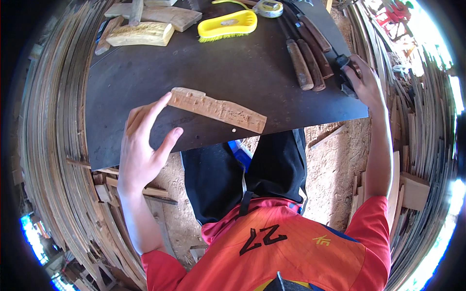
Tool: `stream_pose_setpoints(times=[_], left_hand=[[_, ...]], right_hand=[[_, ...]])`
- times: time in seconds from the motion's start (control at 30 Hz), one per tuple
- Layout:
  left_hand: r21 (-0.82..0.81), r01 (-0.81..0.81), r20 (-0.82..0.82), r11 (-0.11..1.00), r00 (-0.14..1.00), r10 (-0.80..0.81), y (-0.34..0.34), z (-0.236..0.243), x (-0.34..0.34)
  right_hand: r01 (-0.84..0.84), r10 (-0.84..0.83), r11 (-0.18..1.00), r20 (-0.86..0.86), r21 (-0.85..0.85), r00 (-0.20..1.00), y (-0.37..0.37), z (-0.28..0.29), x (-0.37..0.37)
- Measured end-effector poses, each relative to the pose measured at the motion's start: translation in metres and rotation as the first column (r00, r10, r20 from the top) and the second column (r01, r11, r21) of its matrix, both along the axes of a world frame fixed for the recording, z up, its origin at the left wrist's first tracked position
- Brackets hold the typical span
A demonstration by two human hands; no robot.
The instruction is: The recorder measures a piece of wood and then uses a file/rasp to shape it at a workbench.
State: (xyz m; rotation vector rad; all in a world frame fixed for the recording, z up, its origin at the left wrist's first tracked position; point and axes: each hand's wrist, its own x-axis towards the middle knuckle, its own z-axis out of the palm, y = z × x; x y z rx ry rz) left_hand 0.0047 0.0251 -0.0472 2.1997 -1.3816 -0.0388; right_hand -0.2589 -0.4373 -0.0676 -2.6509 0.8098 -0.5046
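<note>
My left hand (144, 143) is over the table's left front part, thumb and index finger spread apart. Its index fingertip meets the left end of a rough-cut wood piece (218, 110), which lies slanting on the dark table. The hand is not wrapped round the wood. At the table's right edge, my right hand (364, 80) is closed on a black-handled tool (343, 62). The fingers partly cover the tool, and its exact kind is hard to make out. Just left of that hand lie several wooden-handled tools (300, 65), side by side.
A yellow brush (227, 25) and a tape measure (268, 8) lie at the table's (145, 72) far side. Wood blocks (141, 34) rest at the far left. Stacked wood strips (58, 121) line both sides, and offcuts (158, 192) lie on the dusty floor (325, 169).
</note>
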Motion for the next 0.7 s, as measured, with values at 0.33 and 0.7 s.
stream_pose_setpoints(times=[0.33, 0.7], left_hand=[[0.068, -0.025, -0.015, 0.997, 1.0, 0.026, -0.026, 0.018, 0.007], [0.067, -0.024, 0.047, 0.997, 0.999, 0.021, -0.039, 0.009, 0.002]], right_hand=[[-0.2, 0.253, 0.937, 0.162, -0.285, 0.954, 0.027, 0.047, 0.078], [-0.458, 0.396, 0.841, -0.249, -0.287, 0.884, -0.017, 0.013, 0.234]])
